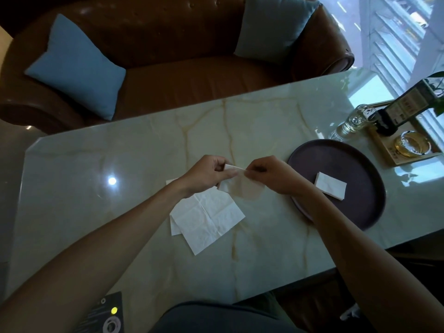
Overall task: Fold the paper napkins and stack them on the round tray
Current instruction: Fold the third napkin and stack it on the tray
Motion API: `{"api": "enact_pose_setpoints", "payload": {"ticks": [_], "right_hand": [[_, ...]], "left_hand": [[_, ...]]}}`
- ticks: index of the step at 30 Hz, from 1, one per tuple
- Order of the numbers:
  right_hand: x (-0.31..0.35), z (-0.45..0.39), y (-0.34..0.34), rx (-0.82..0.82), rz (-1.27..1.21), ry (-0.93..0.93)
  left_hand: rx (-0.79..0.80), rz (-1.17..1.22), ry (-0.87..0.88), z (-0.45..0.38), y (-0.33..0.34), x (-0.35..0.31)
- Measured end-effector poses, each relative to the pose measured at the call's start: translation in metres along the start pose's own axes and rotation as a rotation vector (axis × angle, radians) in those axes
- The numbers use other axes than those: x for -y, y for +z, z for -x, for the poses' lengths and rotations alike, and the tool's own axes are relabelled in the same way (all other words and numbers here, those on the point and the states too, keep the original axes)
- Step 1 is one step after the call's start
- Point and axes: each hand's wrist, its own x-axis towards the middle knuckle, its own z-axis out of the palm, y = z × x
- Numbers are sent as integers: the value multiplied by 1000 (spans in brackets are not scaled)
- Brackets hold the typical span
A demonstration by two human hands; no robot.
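My left hand [206, 175] and my right hand [271, 175] both pinch the top edge of a white paper napkin [242, 189], held just above the marble table [144, 164] and hanging down between them. Under my left wrist lie unfolded white napkins [206, 217], spread flat and overlapping. To the right sits a dark round tray [336, 162] with one folded napkin [331, 185] lying on it, partly behind my right forearm.
At the table's far right stands a wooden tray [384, 145] holding a dark bottle [403, 106] and a glass ashtray [412, 144], with a clear glass bottle [353, 122] beside it. A brown sofa [180, 68] with blue cushions lies beyond. A small black device [105, 316] sits at the near edge.
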Motion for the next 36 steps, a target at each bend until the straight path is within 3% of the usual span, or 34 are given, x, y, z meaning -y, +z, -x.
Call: {"api": "enact_pose_setpoints", "payload": {"ticks": [9, 16, 20, 23, 27, 36], "right_hand": [[-31, 15, -25, -78, 78, 1], [-109, 53, -57, -251, -304, 177], [-148, 68, -57, -171, -778, 290], [-171, 72, -56, -150, -942, 308], [-206, 78, -63, -296, -1041, 342], [-290, 80, -78, -495, -996, 569]], "left_hand": [[15, -192, 64, -36, 31, -22], [16, -58, 50, -65, 67, -25], [97, 14, 35, -90, 105, -36], [153, 70, 6, -113, 138, -43], [177, 174, -76, -148, 175, -38], [-30, 202, -351, -216, 263, -9]]}}
